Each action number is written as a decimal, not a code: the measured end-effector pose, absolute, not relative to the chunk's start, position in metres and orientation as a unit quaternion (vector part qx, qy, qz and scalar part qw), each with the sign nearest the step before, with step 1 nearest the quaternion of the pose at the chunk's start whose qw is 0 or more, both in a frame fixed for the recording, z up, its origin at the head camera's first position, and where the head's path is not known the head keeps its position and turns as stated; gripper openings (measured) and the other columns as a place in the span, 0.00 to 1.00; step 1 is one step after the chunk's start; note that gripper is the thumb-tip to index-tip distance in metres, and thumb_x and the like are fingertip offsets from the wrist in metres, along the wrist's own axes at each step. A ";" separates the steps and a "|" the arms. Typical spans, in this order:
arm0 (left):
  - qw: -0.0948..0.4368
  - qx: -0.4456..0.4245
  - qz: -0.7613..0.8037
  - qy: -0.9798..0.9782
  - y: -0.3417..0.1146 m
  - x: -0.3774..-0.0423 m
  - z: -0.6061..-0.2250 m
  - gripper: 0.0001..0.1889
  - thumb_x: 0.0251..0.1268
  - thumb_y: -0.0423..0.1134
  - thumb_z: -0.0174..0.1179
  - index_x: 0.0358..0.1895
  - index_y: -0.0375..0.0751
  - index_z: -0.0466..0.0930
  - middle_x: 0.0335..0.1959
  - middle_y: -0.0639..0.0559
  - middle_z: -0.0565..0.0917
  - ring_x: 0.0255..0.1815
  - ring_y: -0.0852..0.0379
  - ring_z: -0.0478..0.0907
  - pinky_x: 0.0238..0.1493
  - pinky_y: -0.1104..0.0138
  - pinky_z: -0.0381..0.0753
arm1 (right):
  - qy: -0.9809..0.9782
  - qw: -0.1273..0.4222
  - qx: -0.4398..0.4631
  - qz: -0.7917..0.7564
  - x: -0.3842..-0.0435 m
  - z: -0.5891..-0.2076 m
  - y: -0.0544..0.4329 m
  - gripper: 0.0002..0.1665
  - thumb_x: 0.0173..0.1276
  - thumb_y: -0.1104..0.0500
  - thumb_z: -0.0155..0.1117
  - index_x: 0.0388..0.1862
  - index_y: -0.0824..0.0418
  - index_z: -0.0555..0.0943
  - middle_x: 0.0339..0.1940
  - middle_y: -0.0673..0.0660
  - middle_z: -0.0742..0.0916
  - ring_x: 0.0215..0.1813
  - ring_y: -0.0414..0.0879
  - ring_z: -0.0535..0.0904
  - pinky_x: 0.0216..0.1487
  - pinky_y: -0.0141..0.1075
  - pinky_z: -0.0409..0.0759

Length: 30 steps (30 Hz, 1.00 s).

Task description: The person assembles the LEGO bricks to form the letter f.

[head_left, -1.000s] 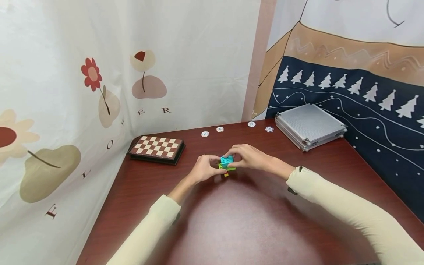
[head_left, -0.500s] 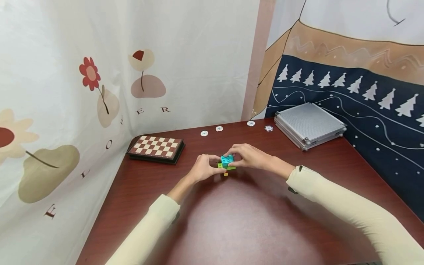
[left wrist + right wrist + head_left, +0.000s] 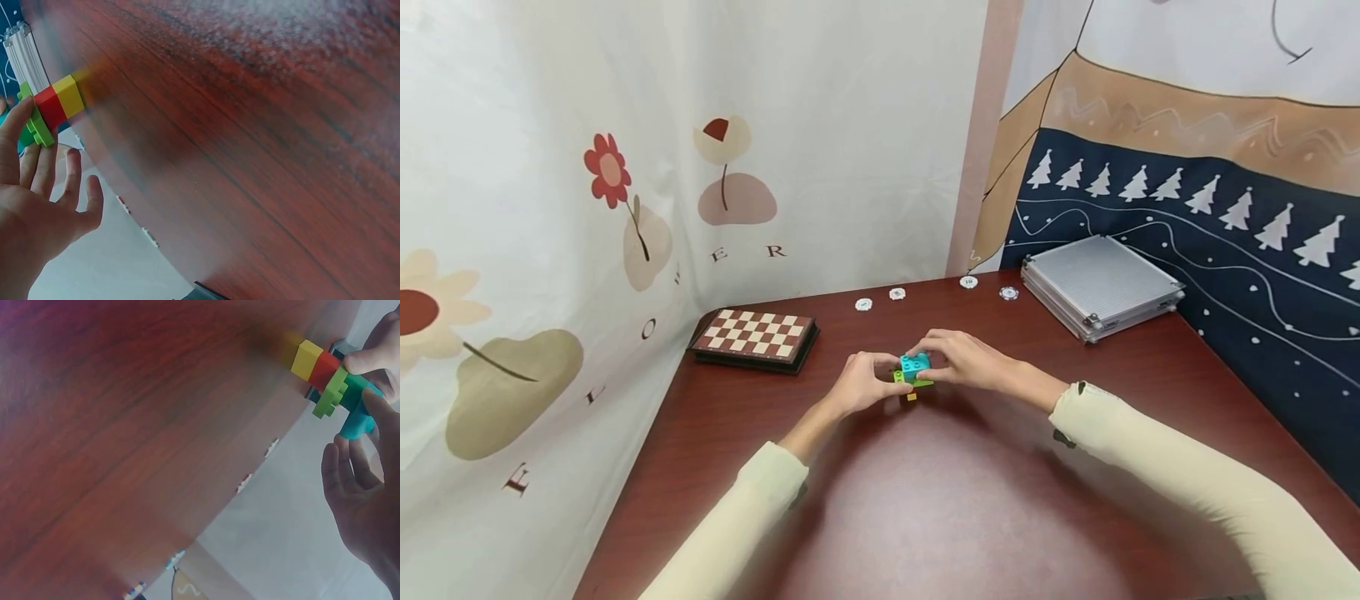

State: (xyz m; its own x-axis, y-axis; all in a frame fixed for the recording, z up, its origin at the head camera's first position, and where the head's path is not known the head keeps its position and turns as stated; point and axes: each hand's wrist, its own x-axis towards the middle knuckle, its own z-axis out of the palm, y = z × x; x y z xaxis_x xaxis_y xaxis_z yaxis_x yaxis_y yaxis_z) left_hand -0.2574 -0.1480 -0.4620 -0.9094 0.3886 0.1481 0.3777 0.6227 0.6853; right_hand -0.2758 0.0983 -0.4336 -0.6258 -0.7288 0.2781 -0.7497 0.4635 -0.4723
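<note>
At the table's middle stands a stack of toy building bricks: a yellow brick (image 3: 304,360) lowest, then a red brick (image 3: 324,370), a wider light-green brick (image 3: 329,395), a teal brick (image 3: 354,392) and a bright turquoise brick (image 3: 916,363) on top. My left hand (image 3: 861,385) pinches the stack around the light-green level, its thumb against that brick in the left wrist view. From the other side my right hand (image 3: 968,359) holds the turquoise brick between thumb and fingers. Parts of the upper bricks are hidden behind fingers.
A folded chessboard (image 3: 756,335) lies on the dark red wooden table (image 3: 955,508) at the back left. Several poker chips (image 3: 897,294) line the far edge. A silver ridged metal case (image 3: 1105,283) sits at the back right. Printed cloths hang behind.
Both hands stay on the brick stack in almost the same place. Only slight shifts of the head view show.
</note>
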 end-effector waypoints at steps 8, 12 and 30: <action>0.014 0.223 0.407 0.885 -0.146 -0.252 -0.463 0.20 0.60 0.42 0.78 0.54 0.42 0.87 0.45 0.52 0.90 0.44 0.58 0.88 0.48 0.63 0.86 | -0.838 0.034 0.445 0.316 -0.272 -0.443 0.103 0.26 0.67 0.56 0.77 0.64 0.53 0.83 0.53 0.49 0.84 0.52 0.45 0.82 0.51 0.38 0.85; 0.016 0.230 0.412 0.881 -0.145 -0.249 -0.462 0.20 0.61 0.40 0.77 0.54 0.40 0.86 0.44 0.50 0.90 0.42 0.56 0.89 0.47 0.64 0.86 | -0.821 0.028 0.451 0.350 -0.270 -0.449 0.105 0.28 0.69 0.61 0.75 0.66 0.56 0.81 0.55 0.52 0.83 0.53 0.43 0.82 0.51 0.39 0.86; 0.013 0.227 0.429 0.874 -0.138 -0.253 -0.459 0.32 0.65 0.37 0.74 0.71 0.40 0.75 0.53 0.46 0.88 0.55 0.50 0.86 0.59 0.57 0.83 | -0.802 -0.016 0.399 0.444 -0.288 -0.455 0.108 0.22 0.71 0.65 0.71 0.61 0.63 0.76 0.52 0.57 0.88 0.53 0.51 0.87 0.49 0.38 0.87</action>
State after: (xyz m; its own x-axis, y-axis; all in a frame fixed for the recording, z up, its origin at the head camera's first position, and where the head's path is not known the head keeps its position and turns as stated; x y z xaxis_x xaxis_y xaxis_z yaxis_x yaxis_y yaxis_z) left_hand -0.2532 -0.1376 -0.4587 -0.8969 0.4073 0.1720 0.3852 0.5288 0.7563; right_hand -0.2878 0.1082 -0.4548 -0.6806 -0.6545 0.3293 -0.6269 0.2874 -0.7242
